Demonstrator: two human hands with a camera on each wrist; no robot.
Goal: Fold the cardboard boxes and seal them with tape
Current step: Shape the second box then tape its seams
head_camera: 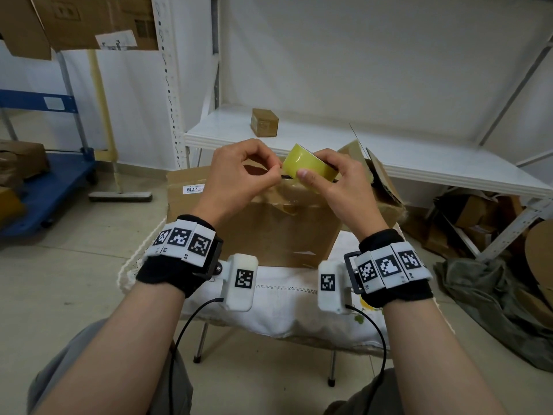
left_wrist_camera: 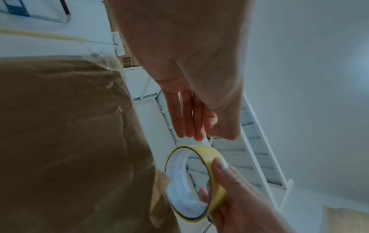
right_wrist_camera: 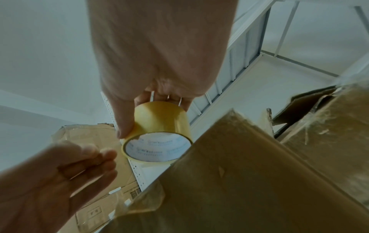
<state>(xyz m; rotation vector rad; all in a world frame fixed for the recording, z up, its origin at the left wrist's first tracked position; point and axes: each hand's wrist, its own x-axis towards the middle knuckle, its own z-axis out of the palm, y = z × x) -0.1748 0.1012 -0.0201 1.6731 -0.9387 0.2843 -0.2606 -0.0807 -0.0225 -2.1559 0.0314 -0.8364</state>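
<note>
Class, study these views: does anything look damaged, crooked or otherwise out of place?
Yes. The cardboard box on the table has a torn, crumpled top edge under old wrinkled tape. Behind it, a second box has ragged, bent flaps standing open.
</note>
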